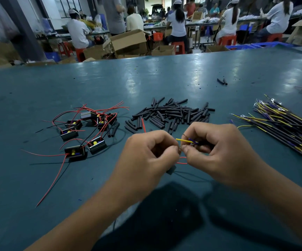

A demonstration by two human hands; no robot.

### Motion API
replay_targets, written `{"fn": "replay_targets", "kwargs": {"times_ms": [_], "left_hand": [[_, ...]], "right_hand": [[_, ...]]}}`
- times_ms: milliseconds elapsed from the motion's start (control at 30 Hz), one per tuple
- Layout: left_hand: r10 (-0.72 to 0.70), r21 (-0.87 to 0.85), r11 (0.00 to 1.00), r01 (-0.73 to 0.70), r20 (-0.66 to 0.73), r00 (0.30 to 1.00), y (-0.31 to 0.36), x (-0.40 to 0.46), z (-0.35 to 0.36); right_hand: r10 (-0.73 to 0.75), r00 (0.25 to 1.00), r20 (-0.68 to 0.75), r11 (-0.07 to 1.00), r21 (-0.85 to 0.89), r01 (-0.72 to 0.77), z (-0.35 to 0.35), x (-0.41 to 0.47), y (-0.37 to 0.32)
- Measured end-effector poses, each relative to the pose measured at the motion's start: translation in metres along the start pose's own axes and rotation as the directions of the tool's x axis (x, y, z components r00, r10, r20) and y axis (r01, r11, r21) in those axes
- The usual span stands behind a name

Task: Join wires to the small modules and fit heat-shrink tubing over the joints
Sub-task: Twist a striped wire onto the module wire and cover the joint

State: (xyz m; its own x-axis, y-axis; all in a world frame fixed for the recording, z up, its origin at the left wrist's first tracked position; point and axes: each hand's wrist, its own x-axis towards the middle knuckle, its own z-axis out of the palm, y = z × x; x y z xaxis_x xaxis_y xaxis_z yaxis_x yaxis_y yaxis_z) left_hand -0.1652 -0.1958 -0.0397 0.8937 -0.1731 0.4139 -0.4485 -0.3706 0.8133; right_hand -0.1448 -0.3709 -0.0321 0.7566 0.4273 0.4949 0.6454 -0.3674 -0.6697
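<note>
Both hands are working close together low over the surface: the left hand (151,153) is pinching a bare wire end between curled fingertips, and the right hand (217,147) is gripping a yellow-and-purple wire (186,141), its fingers curled tight around it, the 2 ends meeting just between the thumbs. A red wire (181,160) is looping under the hands, and a small dark module (171,169) is hanging just below them, mostly hidden. These leads are looking thin, light and springy, so pinching right beside the stripped tips should be giving the best control; the strands are probably fraying easily. The heat-shrink tubes (170,113) are lying heaped just beyond the hands, light and likely to roll. More modules (85,136) with red leads are sitting to the left, a wire bundle (287,127) to the right. The teal surface (38,98) is shining under overhead light, and behind it people are sitting among cardboard boxes (128,41) and red stools (178,47).
</note>
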Motion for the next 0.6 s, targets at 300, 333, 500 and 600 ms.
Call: {"fn": "replay_targets", "kwargs": {"times_ms": [300,333,500,600], "left_hand": [[-0.410,-0.477,0.706,0.524,0.329,0.851,0.002,0.005,-0.005],[-0.340,-0.390,0.832,0.394,0.203,0.918,0.000,0.005,-0.005],[0.383,0.414,0.849,-0.329,-0.052,0.922,-0.007,0.001,-0.008],[0.542,0.597,0.671,-0.439,0.009,0.840,-0.007,-0.001,-0.002]], "right_hand": [[-0.009,0.999,-0.039,1.000,-0.028,0.008,0.001,0.000,0.000],[0.034,0.999,-0.038,0.999,0.018,-0.033,0.000,0.000,0.001],[0.141,0.989,-0.036,0.984,0.117,-0.136,-0.006,0.003,-0.001],[0.188,0.982,-0.013,0.968,0.174,-0.183,-0.006,0.005,-0.003]]}}
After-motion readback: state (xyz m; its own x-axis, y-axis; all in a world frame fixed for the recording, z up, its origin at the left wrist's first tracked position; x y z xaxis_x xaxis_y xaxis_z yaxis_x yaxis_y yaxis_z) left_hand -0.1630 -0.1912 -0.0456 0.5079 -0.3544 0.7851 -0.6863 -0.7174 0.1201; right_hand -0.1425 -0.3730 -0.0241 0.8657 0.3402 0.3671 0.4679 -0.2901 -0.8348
